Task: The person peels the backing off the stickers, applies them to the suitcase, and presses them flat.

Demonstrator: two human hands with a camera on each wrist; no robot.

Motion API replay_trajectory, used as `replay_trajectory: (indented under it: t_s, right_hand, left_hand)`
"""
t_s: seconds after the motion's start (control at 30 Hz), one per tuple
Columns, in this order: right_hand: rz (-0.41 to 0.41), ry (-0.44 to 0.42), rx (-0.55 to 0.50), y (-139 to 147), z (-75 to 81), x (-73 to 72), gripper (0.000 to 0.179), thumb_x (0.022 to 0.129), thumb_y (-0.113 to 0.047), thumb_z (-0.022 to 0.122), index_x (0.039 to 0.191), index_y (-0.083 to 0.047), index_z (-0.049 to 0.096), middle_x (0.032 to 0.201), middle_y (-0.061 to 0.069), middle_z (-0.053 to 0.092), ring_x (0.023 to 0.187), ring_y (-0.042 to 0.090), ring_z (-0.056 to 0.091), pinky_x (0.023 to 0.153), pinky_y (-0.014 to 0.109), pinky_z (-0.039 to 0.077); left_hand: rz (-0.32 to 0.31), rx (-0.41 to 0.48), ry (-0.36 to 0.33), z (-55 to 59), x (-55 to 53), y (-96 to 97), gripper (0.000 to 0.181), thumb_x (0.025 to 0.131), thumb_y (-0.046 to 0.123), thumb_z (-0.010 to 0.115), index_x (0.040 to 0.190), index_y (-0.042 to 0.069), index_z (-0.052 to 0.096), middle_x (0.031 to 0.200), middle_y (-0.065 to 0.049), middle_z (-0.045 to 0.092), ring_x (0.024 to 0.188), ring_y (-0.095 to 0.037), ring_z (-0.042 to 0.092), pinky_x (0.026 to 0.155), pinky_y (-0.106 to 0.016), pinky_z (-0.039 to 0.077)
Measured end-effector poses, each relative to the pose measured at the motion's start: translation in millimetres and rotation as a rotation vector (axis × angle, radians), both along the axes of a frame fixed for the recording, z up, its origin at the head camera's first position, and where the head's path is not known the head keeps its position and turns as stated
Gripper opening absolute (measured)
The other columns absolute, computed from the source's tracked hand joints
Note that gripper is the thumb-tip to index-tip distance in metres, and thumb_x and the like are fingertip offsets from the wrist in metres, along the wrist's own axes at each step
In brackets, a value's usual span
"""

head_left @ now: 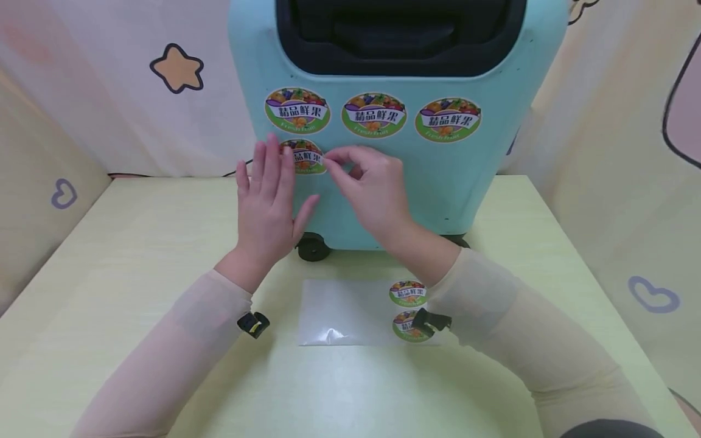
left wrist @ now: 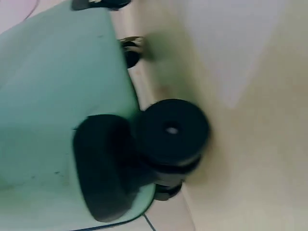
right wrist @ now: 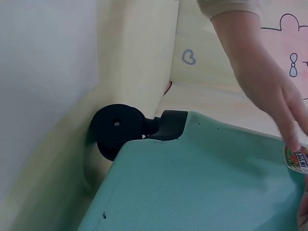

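Note:
A mint-green suitcase [head_left: 438, 188] stands on the table, with a row of three oval fruit stickers across its face, one of them the middle sticker [head_left: 374, 115]. Below the leftmost of these is another fruit sticker [head_left: 309, 159] against the case. My right hand [head_left: 378, 188] pinches this sticker's right edge between thumb and forefinger. My left hand [head_left: 266, 201] has its fingers straight, and they cover the sticker's left part. In the right wrist view the same sticker [right wrist: 297, 159] shows at the right edge, with the left hand [right wrist: 269, 82] reaching to it.
A clear sticker sheet [head_left: 345, 313] bearing two fruit stickers lies on the table [head_left: 137, 261] in front of the suitcase; the right sleeve partly covers it. Black wheels [head_left: 313, 247] carry the case. Patterned curtains [head_left: 619, 201] hang round the table.

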State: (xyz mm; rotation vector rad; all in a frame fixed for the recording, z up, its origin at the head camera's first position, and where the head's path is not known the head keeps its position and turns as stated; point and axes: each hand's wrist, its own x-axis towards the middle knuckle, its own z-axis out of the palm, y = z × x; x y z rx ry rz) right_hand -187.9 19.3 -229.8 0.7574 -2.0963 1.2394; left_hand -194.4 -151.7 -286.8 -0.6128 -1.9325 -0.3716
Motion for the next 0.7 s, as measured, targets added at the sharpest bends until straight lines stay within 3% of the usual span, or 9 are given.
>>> replay_trajectory:
  t_s: [0.03, 0.1, 0.27, 0.47, 0.7]
  right_hand:
    - [-0.005, 0.010, 0.000, 0.2, 0.0, -0.5, 0.014, 0.087, -0.013, 0.067, 0.092, -0.002, 0.072, 0.086, 0.005, 0.069, 0.056, 0.009, 0.052, 0.053, 0.021, 0.043]
    - [-0.011, 0.017, 0.003, 0.6, 0.4, -0.7, 0.014, 0.086, -0.013, 0.067, 0.092, -0.002, 0.072, 0.086, 0.005, 0.069, 0.057, 0.009, 0.052, 0.055, 0.021, 0.044]
    - [-0.030, 0.035, 0.035, 1.1, 0.8, -0.8, 0.014, 0.086, -0.013, 0.067, 0.092, -0.002, 0.072, 0.086, 0.005, 0.069, 0.058, 0.009, 0.053, 0.058, 0.021, 0.045]
    - [-0.056, 0.063, 0.055, 1.3, -0.4, -1.6, 0.014, 0.087, -0.014, 0.067, 0.091, -0.002, 0.072, 0.085, 0.005, 0.069, 0.058, 0.010, 0.052, 0.058, 0.021, 0.044]
    - [-0.096, 0.084, 0.086, -0.1, 0.5, -1.7, 0.015, 0.087, -0.017, 0.067, 0.092, -0.003, 0.073, 0.086, 0.005, 0.069, 0.062, 0.010, 0.056, 0.061, 0.021, 0.045]
  left_hand:
    - [0.023, -0.062, 0.026, -3.1, -0.1, -0.4, 0.075, 0.097, 0.040, 0.044, 0.150, 0.019, -0.004, 0.156, 0.000, -0.005, 0.142, -0.022, 0.002, 0.110, -0.050, 0.001]
    - [0.081, -0.149, 0.033, -6.6, -1.0, -1.7, 0.075, 0.097, 0.043, 0.043, 0.150, 0.015, -0.002, 0.155, 0.003, -0.007, 0.142, -0.019, 0.001, 0.110, -0.049, 0.000]
    - [0.205, -0.231, 0.008, -10.0, -4.2, -5.8, 0.076, 0.095, 0.049, 0.042, 0.150, 0.009, 0.009, 0.155, 0.002, -0.005, 0.142, -0.020, 0.006, 0.110, -0.047, -0.007]
    - [0.231, -0.270, 0.025, -7.9, -3.4, -4.5, 0.083, 0.092, 0.051, 0.047, 0.150, 0.010, 0.004, 0.155, 0.002, -0.010, 0.141, -0.017, -0.006, 0.107, -0.044, -0.016]
    - [0.271, -0.318, 0.087, -1.7, -5.5, -4.6, 0.073, 0.092, 0.051, 0.047, 0.148, 0.010, 0.025, 0.155, 0.000, 0.013, 0.141, -0.020, 0.012, 0.108, -0.043, -0.014]
